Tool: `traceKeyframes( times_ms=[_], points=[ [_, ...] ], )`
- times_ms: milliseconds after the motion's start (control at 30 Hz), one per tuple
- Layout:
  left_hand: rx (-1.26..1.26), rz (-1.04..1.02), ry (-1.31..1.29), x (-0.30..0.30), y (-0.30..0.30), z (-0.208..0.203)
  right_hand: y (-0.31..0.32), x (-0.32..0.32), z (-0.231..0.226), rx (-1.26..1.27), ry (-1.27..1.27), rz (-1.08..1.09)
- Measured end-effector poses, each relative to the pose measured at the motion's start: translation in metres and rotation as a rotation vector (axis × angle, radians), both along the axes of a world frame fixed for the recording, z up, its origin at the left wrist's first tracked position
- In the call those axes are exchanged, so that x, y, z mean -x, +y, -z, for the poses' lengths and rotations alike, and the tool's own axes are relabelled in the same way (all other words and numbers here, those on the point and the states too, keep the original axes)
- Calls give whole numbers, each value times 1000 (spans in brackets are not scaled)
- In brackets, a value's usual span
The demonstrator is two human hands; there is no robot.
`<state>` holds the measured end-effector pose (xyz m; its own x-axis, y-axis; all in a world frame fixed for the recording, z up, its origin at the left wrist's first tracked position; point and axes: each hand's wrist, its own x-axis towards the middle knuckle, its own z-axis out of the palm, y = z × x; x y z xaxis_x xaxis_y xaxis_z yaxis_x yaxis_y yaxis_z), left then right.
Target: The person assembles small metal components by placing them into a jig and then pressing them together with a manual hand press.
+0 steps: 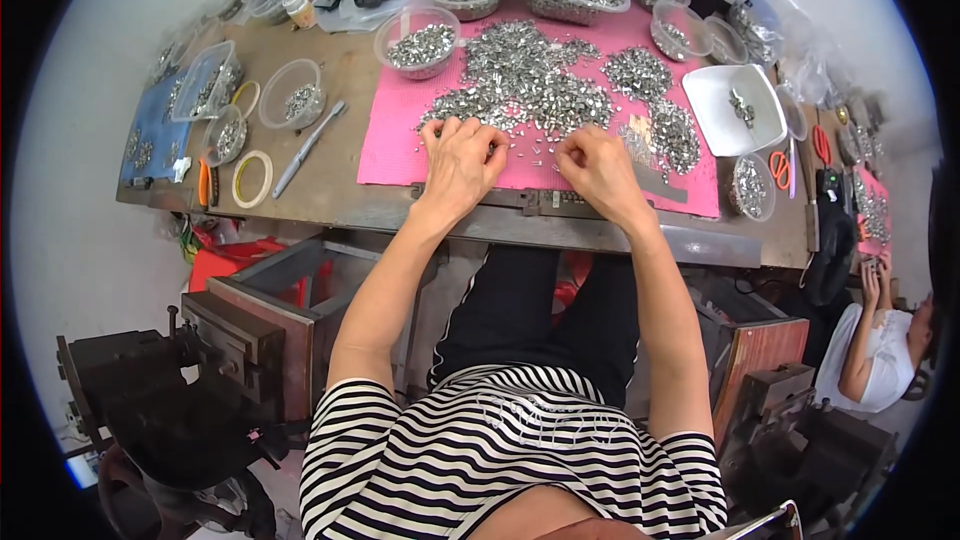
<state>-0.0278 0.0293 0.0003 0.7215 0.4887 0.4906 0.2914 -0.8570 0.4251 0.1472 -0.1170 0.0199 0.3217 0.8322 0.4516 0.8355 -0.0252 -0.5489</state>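
Just beyond my curled left hand (463, 162) and right hand (600, 168), their grip unclear to me, lie small silvery metal pieces (520, 80).

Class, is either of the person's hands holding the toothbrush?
No, the toothbrush lies on the tabletop, while the left hand and right hand are both over the pink mat.

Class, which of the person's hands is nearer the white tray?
Right. The right hand is left of the tray, with part of the pink mat between them; the left hand is farther left.
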Motion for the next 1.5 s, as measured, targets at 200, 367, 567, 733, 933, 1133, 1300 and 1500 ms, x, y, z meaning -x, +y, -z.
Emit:
traceKeyframes(
  times_ms=[200, 367, 567, 733, 933, 1133, 1300, 1500],
  points=[
    [-95, 9, 19, 0, 0, -5, -27, -13, -1, 133, 193, 13],
    [-120, 24, 33, -3, 1, -3, -26, -17, -6, 116, 81, -83],
    [-111, 40, 12, -3, 1, -3, -21, -11, 1, 68, -77, -111],
    [-29, 89, -71, -7, -18, -11, -22, -16, 9, 35, -86, -138],
    [33, 145, -111, -11, -34, -14, -42, -27, 0, 70, 28, -74],
    [-53, 62, -48, 2, -12, -11, -82, -4, -5, 32, 26, -38],
    [-7, 93, -139, -6, -36, -14, -85, 2, 1, 7, -141, -7],
    [80, 201, -110, 15, -55, -7, -101, 1, 8, -96, -51, 55]
  ],
)
